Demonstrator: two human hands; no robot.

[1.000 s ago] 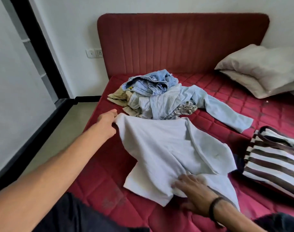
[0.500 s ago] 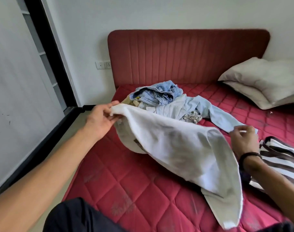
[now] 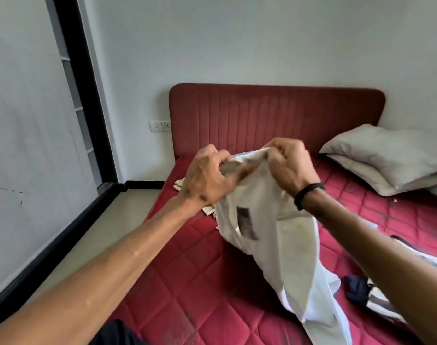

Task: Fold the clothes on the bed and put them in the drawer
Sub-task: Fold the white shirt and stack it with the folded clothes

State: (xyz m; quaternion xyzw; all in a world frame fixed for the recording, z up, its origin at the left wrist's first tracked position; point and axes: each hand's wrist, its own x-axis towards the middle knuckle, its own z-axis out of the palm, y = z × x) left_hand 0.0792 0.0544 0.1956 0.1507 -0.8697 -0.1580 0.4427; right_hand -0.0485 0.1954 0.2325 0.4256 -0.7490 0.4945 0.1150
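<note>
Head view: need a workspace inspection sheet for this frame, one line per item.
Surface: red quilted mattress, scuffed pale in spots.
Job's things: white garment lifted, lower part trailing on the mattress; other clothes mostly hidden behind it.
Clutter: two stacked pillows; dark cloth at right.
Grippers: left hand and right hand grip the garment's top edge, close together.
Cables: nothing seen.
Surroundings: red headboard, wall sockets, black-framed door.

No readable text — garment tag [image 3: 246, 222] blurred.
</note>
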